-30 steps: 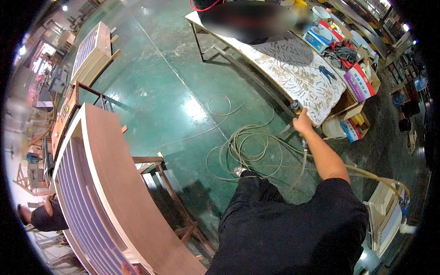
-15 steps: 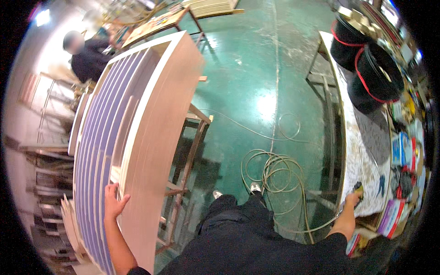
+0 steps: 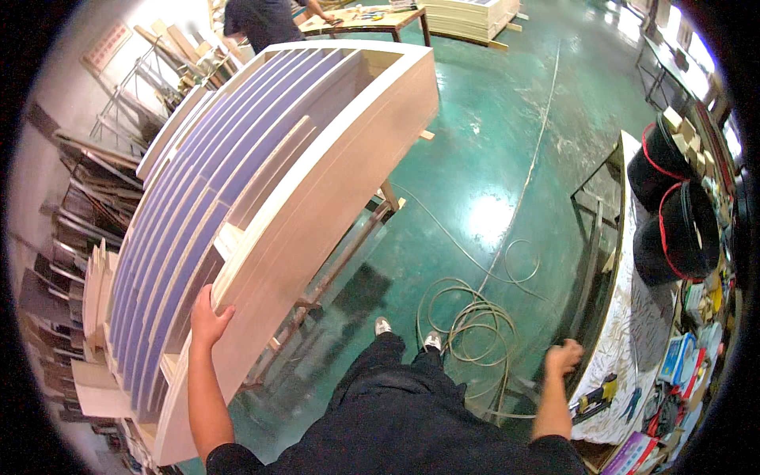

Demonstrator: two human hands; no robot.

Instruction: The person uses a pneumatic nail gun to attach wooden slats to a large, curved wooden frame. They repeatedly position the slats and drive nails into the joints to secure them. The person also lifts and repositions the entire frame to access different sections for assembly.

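L hand (image 3: 209, 317) on near white edge of big slatted wooden frame (image 3: 340, 206), thumb spread from fingers; far-side contact hidden. R hand (image 3: 565, 358) just off the worktable's near edge, fingers curled & a bit blurred; can't tell if anything's in the palm. Yellow-and-black tool (image 3: 608, 388) lies on the table close by, apart from that hand, outline muddled vs. the dark edge. Frame's near corner runs toward the dark fisheye rim; its trestle (image 3: 340, 265) is partly hidden underneath.

Open floor btwn frame & table, but hose coil (image 3: 473, 305) sits there, by the shoes (image 3: 432, 340) (trip spot). Worktable (image 3: 633, 332) has a white, marked covering; two black buckets w/ red cords (image 3: 673, 245) stand on it farther up, boxes alongside, some cut by the rim.

Floor (image 3: 514, 127) green, glossy, w/ bright glare & a pale line. Far end: small table (image 3: 364, 17) w/ bits on top, stacked panels (image 3: 467, 17), co-worker (image 3: 265, 22) w/ head cut off by top edge.
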